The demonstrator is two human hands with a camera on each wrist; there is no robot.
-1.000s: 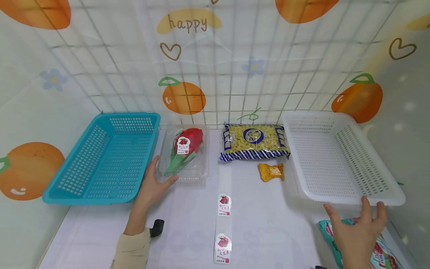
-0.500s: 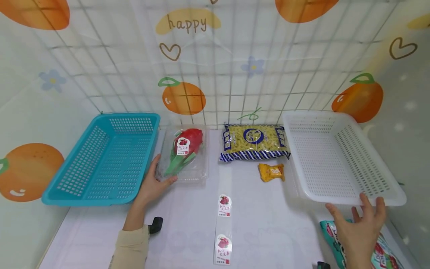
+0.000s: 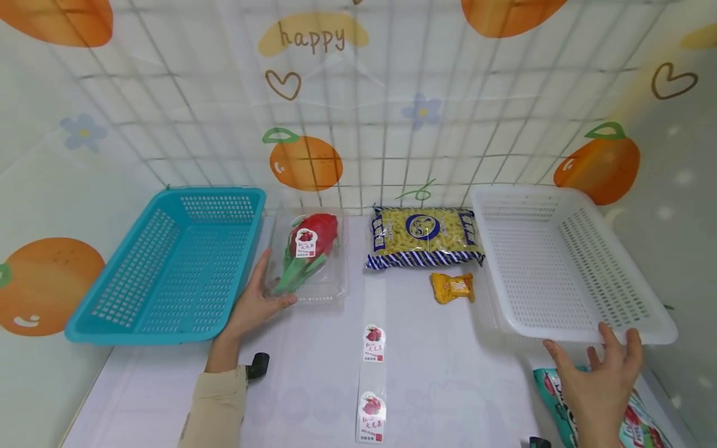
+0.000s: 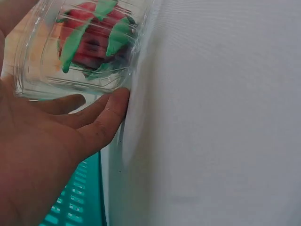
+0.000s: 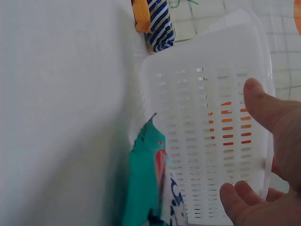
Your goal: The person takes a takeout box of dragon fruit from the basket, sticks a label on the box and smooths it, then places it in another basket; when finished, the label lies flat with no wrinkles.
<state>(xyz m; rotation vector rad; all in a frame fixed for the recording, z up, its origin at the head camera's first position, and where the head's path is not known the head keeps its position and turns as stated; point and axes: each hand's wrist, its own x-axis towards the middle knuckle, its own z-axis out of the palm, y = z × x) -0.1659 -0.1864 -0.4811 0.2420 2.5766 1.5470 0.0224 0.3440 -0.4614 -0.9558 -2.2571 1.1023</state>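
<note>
My left hand (image 3: 252, 311) lies around the near left corner of a clear plastic clamshell box (image 3: 332, 283). Its fingers run along the box's left side and the thumb along its front. Inside the box is a red dragon fruit (image 3: 323, 233) with green leaves and a round-topped label. At the right, my right hand (image 3: 602, 389) has its fingers spread at the front rim of a white plastic basket (image 3: 571, 336). In the right wrist view the thumb (image 5: 263, 103) overlaps the basket's front wall. Below that hand lies a teal printed bag (image 3: 551, 398), partly hidden.
A teal basket (image 3: 162, 336) stands left of the box. Between box and white basket lie a bag of pasta (image 3: 422, 236) and a small orange packet (image 3: 452, 287). A strip of labels (image 3: 372, 373) runs down the middle of the white table. A patterned curtain (image 3: 364, 168) hangs behind.
My right fingers have shifted slightly up against the white basket's front rim. The left hand has stayed at the box corner, with its fingers a little farther along the side.
</note>
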